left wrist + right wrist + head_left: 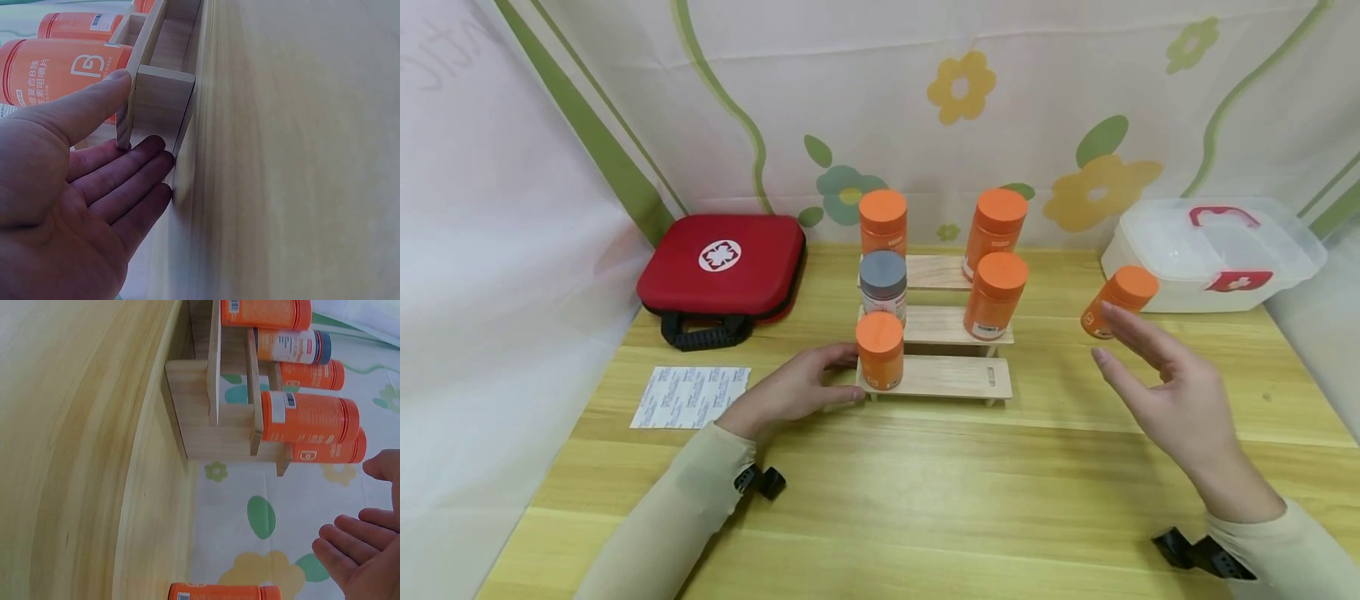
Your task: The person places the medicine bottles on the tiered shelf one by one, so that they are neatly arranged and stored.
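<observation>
A three-step wooden rack (951, 377) holds orange bottles and one grey-capped bottle (883, 283). My left hand (801, 385) is at the left end of its lowest step, beside the front orange bottle (881, 354). The left wrist view has the fingers (134, 181) extended along the rack's end panel (164, 103), with the thumb (94, 106) up near the step's edge. On the right, my right hand (1187, 396) is raised with thumb and fingers apart, holding nothing. Its fingertips overlap a lone orange bottle (1120, 302) in the head view; the right wrist view puts that bottle (225, 592) low in frame.
A red first-aid case (726, 262) lies at the back left, a printed white sheet (691, 396) in front of it. At the back right stands a translucent white box (1165, 242) with a red handle. A flower-print curtain (880, 100) hangs behind the wooden table (925, 517).
</observation>
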Action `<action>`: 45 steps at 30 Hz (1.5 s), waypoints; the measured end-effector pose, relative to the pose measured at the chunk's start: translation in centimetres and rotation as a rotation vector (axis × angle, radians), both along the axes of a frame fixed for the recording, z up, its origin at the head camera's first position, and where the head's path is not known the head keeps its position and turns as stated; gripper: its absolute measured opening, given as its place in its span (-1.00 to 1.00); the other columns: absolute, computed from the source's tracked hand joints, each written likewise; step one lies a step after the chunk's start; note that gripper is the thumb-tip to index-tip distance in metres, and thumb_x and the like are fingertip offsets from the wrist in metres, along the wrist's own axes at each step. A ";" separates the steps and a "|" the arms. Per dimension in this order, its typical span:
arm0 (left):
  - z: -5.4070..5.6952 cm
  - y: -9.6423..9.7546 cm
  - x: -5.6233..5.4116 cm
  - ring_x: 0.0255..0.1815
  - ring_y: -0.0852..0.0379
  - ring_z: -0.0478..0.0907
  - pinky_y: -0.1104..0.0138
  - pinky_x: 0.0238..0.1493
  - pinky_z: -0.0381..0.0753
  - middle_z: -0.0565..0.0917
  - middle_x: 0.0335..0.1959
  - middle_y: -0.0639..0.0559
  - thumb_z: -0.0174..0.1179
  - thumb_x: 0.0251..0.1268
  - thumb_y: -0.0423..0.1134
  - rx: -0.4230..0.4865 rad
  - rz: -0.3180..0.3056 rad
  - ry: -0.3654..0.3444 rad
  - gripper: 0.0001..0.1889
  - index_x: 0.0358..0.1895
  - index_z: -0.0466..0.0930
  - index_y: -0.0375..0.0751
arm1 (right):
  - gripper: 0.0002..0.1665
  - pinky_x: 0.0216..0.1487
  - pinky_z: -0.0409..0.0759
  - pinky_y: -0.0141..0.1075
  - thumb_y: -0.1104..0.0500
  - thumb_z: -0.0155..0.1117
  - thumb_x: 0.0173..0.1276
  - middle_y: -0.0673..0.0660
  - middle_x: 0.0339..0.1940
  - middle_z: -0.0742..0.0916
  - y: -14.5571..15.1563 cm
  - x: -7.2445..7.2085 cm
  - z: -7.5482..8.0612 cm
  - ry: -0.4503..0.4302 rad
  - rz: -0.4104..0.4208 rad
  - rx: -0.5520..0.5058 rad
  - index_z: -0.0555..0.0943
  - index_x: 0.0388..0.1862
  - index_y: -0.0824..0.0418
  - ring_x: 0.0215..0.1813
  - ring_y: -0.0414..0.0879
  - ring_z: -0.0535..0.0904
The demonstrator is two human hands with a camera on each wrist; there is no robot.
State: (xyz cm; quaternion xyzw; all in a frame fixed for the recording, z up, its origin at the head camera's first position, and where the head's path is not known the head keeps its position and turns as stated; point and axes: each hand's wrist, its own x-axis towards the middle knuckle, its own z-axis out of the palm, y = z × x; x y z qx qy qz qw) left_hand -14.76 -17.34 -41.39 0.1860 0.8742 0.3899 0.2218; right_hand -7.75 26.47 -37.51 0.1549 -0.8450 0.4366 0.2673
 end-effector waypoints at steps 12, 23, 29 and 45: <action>-0.2 -0.1 -0.1 0.55 -0.04 0.51 -0.08 0.66 0.39 0.60 0.50 0.01 0.47 0.42 0.03 -0.016 0.000 0.008 -0.25 0.61 0.43 -0.02 | -0.34 0.12 0.49 -0.81 0.26 0.45 0.50 -0.05 0.47 0.67 2.5 -0.6 -0.5 -0.251 -0.185 -0.031 0.55 0.54 0.25 0.23 -0.71 0.55; -0.1 0.0 -0.3 0.54 -0.04 0.52 -0.08 0.65 0.40 0.60 0.50 0.02 0.48 0.41 0.03 -0.010 -0.008 0.016 -0.24 0.61 0.43 -0.01 | -0.20 0.06 0.49 -0.81 0.00 0.34 0.61 0.21 0.62 0.51 5.0 -2.2 -1.1 -0.488 -0.295 -0.087 0.36 0.69 0.22 0.46 -0.44 0.54; -0.1 0.0 -0.3 0.53 -0.03 0.53 -0.07 0.64 0.42 0.61 0.49 0.02 0.49 0.41 0.02 -0.010 -0.011 0.012 -0.25 0.60 0.44 -0.01 | -0.13 0.03 0.48 -0.81 -0.14 0.31 0.60 0.29 0.63 0.48 5.9 -3.4 -1.7 -0.554 -0.342 -0.064 0.30 0.73 0.15 0.57 -0.19 0.52; -0.1 0.0 -0.3 0.51 -0.02 0.54 -0.04 0.63 0.45 0.62 0.48 0.02 0.49 0.41 -0.01 -0.006 -0.024 0.023 -0.25 0.59 0.45 -0.03 | -0.06 0.18 0.50 -0.75 -0.18 0.27 0.61 0.31 0.71 0.36 7.0 -7.0 -3.5 -0.631 -0.303 -0.107 0.19 0.77 0.15 0.67 0.04 0.42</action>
